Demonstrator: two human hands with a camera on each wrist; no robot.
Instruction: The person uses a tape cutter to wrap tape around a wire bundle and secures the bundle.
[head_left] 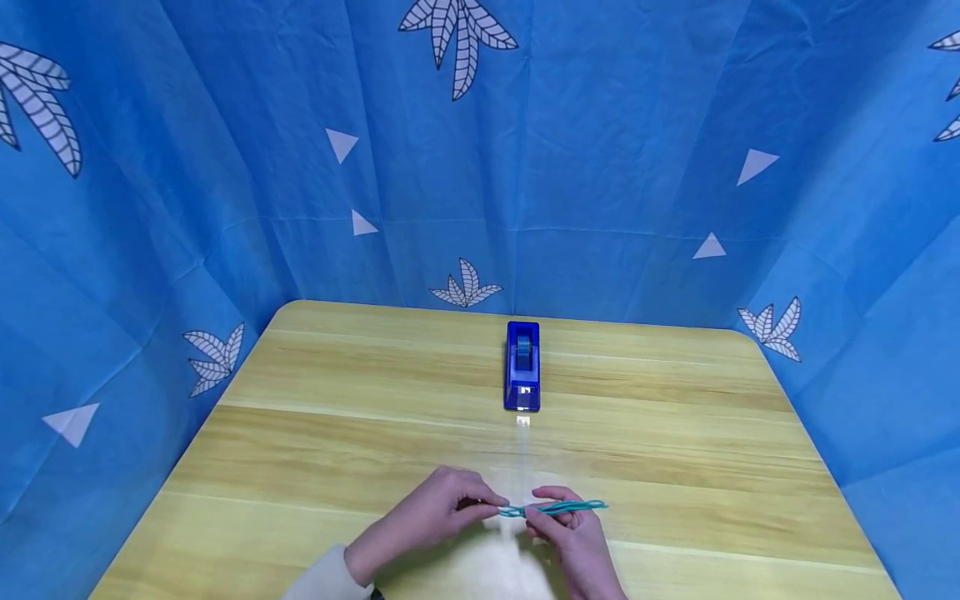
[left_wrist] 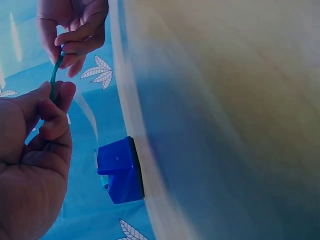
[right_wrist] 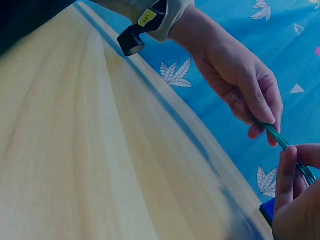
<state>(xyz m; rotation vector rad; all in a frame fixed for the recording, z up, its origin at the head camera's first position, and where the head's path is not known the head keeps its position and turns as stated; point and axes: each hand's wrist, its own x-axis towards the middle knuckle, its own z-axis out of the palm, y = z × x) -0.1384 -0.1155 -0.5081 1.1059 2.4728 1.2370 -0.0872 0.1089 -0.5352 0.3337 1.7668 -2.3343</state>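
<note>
A bundle of thin green cord point(head_left: 581, 505), folded into loops, stretches between the two hands just above the table in the head view. Its left end is pinched between thumb and fingers of my left hand point(head_left: 442, 505). My right hand point(head_left: 576, 537) grips the bundle near its middle, and looped ends stick out on the right. From a blue tape dispenser point(head_left: 522, 367), a clear tape strip point(left_wrist: 89, 111) runs toward the hands. In the right wrist view, the green cord point(right_wrist: 277, 136) passes from the left fingertips into the right hand.
A light wood-grain table point(head_left: 360, 375) lies under the hands, and the dispenser stands beyond them toward its far edge. Blue curtains point(head_left: 615, 150) with white leaf and triangle prints hang around the back and sides.
</note>
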